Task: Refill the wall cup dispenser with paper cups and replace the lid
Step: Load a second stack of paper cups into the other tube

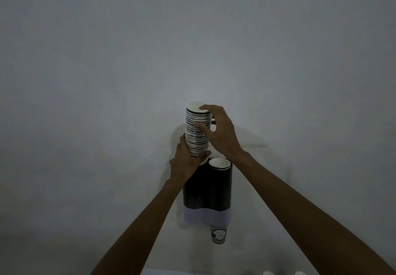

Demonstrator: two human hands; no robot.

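Observation:
A dark two-tube cup dispenser [206, 191] with a pale lower band hangs on the wall. Its right tube is filled, with a white cup mouth [219, 163] showing at the top and a cup [218, 235] poking out below. A tall stack of striped paper cups [197, 131] stands upright over the left tube. My left hand [186, 163] grips the stack's lower end at the tube's mouth. My right hand [218, 132] holds the stack's upper part, thumb on the top rim. No lid is visible.
The plain grey wall [107, 81] fills the view in dim light. Pale rounded shapes [282, 273] show at the bottom edge on the right, and a light surface [167, 272] sits below the dispenser.

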